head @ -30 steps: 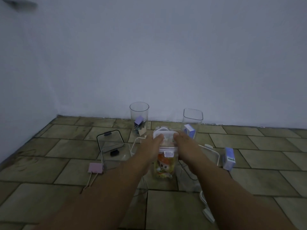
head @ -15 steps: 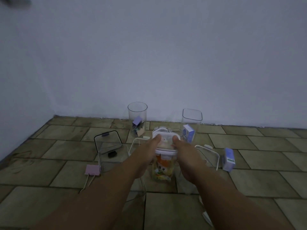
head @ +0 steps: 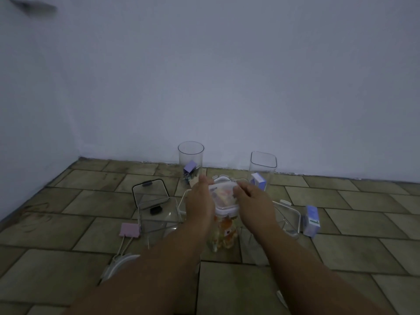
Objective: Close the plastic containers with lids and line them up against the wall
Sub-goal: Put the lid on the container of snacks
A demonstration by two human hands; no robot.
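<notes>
Head view: both hands are at the top of a clear container (head: 223,233) with orange-printed packets inside, standing on the tiled floor (head: 354,246) well short of the wall (head: 227,87). A white-rimmed lid (head: 223,198) sits on this container. The left hand (head: 200,201) grips the lid's left side, and the right hand (head: 254,203) grips its right side, fingers curled over the edge. The lid looks seated but slightly tilted; whether its side clips are latched I cannot tell.

The step in hand appears to be pressing this lid shut. The next move probably calls for even downward pressure on both sides, then snapping the clips, then sliding the container back to the wall.

Beyond the container, close to the wall, stand a round open jar (head: 191,164) with binder clips in it and a square open jar (head: 263,171) holding a small box. Left of the container sit another open tub (head: 159,217) and a black-rimmed lid (head: 150,192). Right of the container lies a loose white-rimmed lid (head: 288,217).
</notes>
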